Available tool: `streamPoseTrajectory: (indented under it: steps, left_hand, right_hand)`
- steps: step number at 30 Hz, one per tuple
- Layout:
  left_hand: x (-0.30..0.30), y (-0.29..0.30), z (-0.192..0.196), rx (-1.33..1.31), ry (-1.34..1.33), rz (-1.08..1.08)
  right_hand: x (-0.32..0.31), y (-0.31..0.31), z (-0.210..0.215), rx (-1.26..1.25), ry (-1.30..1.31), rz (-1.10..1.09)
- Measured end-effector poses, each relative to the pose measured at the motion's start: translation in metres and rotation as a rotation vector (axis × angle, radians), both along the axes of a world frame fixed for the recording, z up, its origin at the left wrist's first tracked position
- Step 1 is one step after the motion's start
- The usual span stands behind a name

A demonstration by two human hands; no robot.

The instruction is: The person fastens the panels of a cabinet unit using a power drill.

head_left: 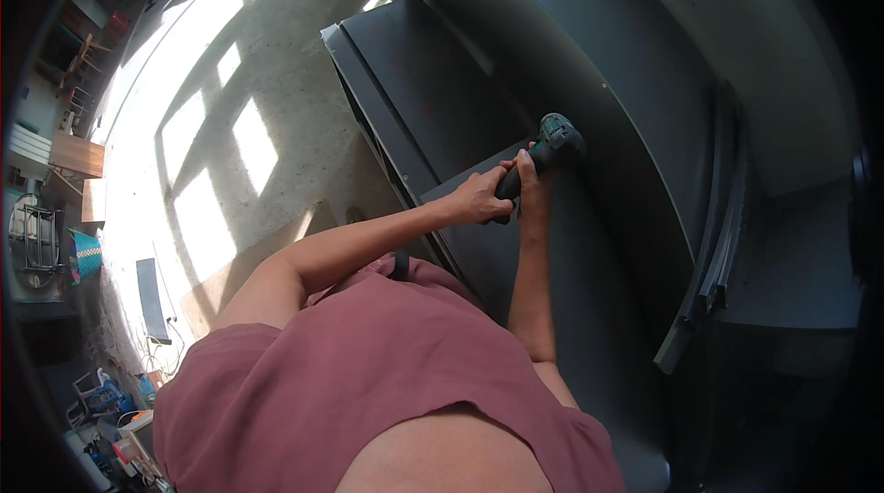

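Item: green-and-black power tool (pixel 551 147), centre-right of frame, nose pressed to the dark panel (pixel 608 60). My hands both clench its grip, left hand (pixel 479 198) low, right hand (pixel 531 182) above, steadying it against kick. Sunlit concrete floor (pixel 276 106), upper left.

Both hands (pixel 502 191) clasp green drill (pixel 551 145) against dark panel (pixel 589 244).

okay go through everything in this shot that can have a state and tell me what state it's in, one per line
left hand: closed around the tool's grip
right hand: closed on the grip beside the left
green power tool: held in both hands, head against the dark panel
dark panel: curved, standing by the person
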State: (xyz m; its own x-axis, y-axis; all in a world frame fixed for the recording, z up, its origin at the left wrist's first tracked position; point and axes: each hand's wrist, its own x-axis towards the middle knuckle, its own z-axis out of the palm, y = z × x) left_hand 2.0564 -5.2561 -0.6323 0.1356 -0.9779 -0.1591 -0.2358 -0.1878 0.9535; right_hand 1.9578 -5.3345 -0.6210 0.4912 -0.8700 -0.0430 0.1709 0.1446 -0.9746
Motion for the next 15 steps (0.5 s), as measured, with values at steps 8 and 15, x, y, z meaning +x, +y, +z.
streamPoseTrajectory:
  steps: [8,15]
  left_hand:
    - [0.105,0.096,-0.041,0.185,0.063,0.230]
    - [0.189,0.108,-0.097,0.309,0.152,0.344]
  right_hand:
    - [0.130,0.066,-0.058,0.310,0.005,0.337]
    - [0.230,0.070,-0.124,0.539,0.176,0.282]
